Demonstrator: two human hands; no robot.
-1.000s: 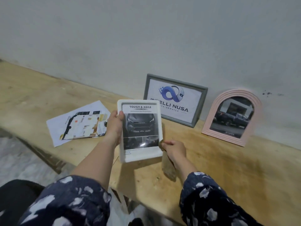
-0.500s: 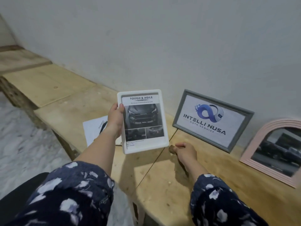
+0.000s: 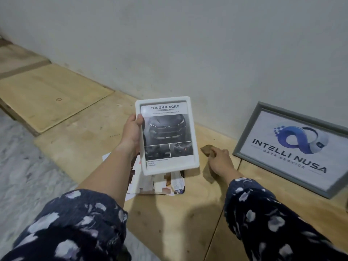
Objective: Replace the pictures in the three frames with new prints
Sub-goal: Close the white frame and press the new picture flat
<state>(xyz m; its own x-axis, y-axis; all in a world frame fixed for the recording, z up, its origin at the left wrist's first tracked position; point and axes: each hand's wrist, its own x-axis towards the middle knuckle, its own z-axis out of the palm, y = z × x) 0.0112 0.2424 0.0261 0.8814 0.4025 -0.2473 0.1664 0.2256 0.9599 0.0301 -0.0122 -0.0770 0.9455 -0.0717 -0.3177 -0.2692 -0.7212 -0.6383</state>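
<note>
your left hand [image 3: 131, 129] grips the white frame [image 3: 167, 135], car print showing, upright above the loose prints [image 3: 160, 183] on the bench [image 3: 79, 140], while your right hand [image 3: 219, 159] pinches a brown piece [image 3: 207, 150]; next probably stand this finished-looking frame by the grey frame [image 3: 293, 147].

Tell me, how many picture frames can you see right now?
2. A white frame is held up in the left hand; a grey frame leans against the wall on the right. Others may sit outside the view.
</note>
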